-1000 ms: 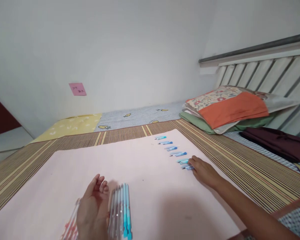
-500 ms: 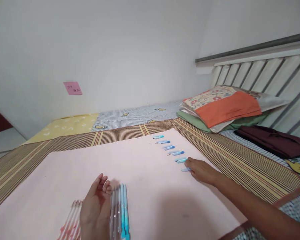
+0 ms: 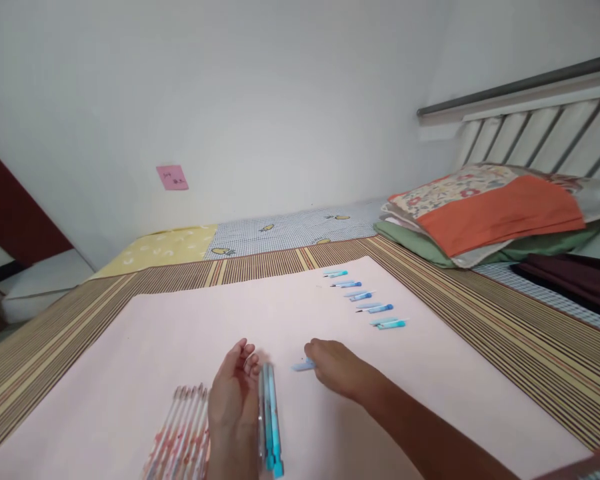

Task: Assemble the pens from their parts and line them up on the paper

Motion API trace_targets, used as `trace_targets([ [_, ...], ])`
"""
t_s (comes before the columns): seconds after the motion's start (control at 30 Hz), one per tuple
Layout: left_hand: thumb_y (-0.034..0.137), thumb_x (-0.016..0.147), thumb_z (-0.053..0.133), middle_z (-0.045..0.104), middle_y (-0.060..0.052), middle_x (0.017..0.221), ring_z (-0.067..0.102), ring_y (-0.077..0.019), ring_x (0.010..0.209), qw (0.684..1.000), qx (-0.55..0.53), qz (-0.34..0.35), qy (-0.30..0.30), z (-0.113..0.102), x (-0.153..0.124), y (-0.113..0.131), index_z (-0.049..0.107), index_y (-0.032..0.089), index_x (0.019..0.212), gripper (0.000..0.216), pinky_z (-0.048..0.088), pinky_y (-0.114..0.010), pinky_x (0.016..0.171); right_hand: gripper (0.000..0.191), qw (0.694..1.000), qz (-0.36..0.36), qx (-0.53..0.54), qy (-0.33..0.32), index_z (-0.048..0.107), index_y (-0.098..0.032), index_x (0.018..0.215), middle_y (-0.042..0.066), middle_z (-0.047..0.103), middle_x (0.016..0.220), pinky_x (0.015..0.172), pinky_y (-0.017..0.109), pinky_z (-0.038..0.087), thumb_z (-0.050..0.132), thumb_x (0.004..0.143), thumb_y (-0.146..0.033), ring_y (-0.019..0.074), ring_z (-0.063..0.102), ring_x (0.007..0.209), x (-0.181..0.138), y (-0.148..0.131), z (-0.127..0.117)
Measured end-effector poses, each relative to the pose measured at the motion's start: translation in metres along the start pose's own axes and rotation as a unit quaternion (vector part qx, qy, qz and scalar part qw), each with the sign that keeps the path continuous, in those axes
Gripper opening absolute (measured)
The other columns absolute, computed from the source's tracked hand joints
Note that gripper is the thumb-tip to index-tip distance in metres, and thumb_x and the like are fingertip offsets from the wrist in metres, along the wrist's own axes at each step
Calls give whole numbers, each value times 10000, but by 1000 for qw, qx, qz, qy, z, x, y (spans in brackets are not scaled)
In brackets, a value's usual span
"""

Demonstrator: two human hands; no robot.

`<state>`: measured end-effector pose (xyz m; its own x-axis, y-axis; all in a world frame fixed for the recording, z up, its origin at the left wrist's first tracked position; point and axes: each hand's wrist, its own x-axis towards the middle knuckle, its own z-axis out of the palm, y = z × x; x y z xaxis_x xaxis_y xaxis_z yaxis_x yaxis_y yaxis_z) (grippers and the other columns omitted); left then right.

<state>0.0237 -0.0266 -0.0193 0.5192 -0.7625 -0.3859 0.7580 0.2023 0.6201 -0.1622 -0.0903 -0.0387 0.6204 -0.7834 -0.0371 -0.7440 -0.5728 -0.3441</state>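
My right hand (image 3: 337,365), closed, pinches a slim light-blue pen-like piece (image 3: 303,366) above the pale pink sheet (image 3: 190,333); the fingers cover part of it. My left hand (image 3: 235,383) rests palm inward with loosely curled fingers apart and nothing visible in them. Just right of it lie long turquoise pens (image 3: 274,420) beside a clear-looking one. Left of that hand, a group of pens with red-patterned barrels (image 3: 180,427) lies side by side, partly hidden. Short blue pens (image 3: 380,309) with pointed pieces form a slanted row toward the far right of the sheet.
A striped mat (image 3: 445,293) lies under the sheet. Stacked pillows (image 3: 500,207) and dark folded cloth (image 3: 570,280) are at the right, by a white slatted headboard (image 3: 535,137). A pink note (image 3: 173,177) is on the wall.
My right hand has moved left from the near end of the blue row, carrying the light-blue piece toward my left hand. The view has turned slightly left.
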Motion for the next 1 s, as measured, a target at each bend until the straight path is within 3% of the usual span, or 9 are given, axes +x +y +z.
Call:
trace_targets([
  [0.1, 49, 820, 562, 647, -45, 660, 579, -91, 508, 1000, -4, -4, 8, 0, 1, 0, 667, 102, 815, 118, 471, -163, 435, 219, 999, 0, 38, 12, 638, -180, 828, 62, 649, 937, 614, 264, 297, 528, 729, -19, 178, 592, 761, 7, -3, 10],
  [0.23, 92, 774, 631, 649, -45, 666, 573, -94, 518, 1000, 17, 0, -13, 0, 3, -4, 671, 106, 816, 59, 463, -174, 456, 239, 992, 24, 114, 46, 653, -215, 981, 37, 649, 1025, 685, 249, 383, 615, 750, -170, 179, 607, 850, -4, 15, 3],
  [0.37, 216, 699, 741, 671, -51, 705, 564, -115, 529, 980, 173, 83, -59, 1, 3, -13, 682, 125, 823, 164, 397, -198, 454, 297, 978, 65, 167, 103, 650, -209, 988, 49, 648, 1045, 791, 273, 421, 378, 883, -155, 174, 598, 927, -22, 32, -8],
  [0.5, 171, 650, 765, 616, -8, 613, 523, -135, 526, 891, 404, 142, -154, 2, -4, -24, 687, 167, 707, 96, 333, -227, 498, 258, 970, 72, 204, 109, 647, -209, 837, 24, 659, 912, 703, 257, 428, 396, 848, -149, 164, 593, 807, -36, 36, -11],
  [0.6, 59, 620, 717, 589, 4, 629, 483, -141, 550, 831, 491, 159, -210, -2, -8, -36, 677, 202, 640, 149, 303, -242, 540, 174, 967, 88, 228, 78, 617, -211, 735, -3, 626, 759, 590, 239, 380, 465, 783, -143, 152, 557, 687, -50, 32, -15],
  [0.7, -17, 563, 666, 576, 8, 667, 480, -157, 586, 773, 560, 208, -215, -7, -7, -46, 667, 229, 646, 259, 289, -254, 565, 68, 966, 131, 224, 19, 572, -214, 695, -23, 590, 675, 531, 234, 316, 564, 701, -146, 142, 525, 620, -70, 24, -16],
  [0.77, -19, 567, 647, 566, 8, 688, 489, -166, 610, 723, 614, 234, -216, -9, -4, -50, 653, 233, 669, 272, 294, -263, 584, 128, 966, 159, 202, -22, 554, -209, 684, -18, 616, 699, 542, 233, 305, 623, 626, -118, 147, 538, 645, -81, 16, -11],
  [0.9, 22, 628, 607, 562, -6, 754, 513, -171, 673, 619, 729, 196, -214, -7, -3, -52, 576, 215, 688, 204, 310, -275, 619, 144, 977, 152, 144, -43, 545, -188, 658, 14, 649, 768, 588, 242, 294, 556, 652, -44, 153, 561, 709, -89, 5, 7],
  [1.0, 48, 640, 599, 566, -5, 754, 515, -170, 692, 595, 757, 169, -211, -6, -3, -51, 529, 210, 692, 184, 313, -275, 621, 153, 986, 121, 113, -28, 551, -183, 671, 26, 645, 759, 593, 252, 287, 523, 703, -35, 152, 555, 695, -88, 5, 18],
])
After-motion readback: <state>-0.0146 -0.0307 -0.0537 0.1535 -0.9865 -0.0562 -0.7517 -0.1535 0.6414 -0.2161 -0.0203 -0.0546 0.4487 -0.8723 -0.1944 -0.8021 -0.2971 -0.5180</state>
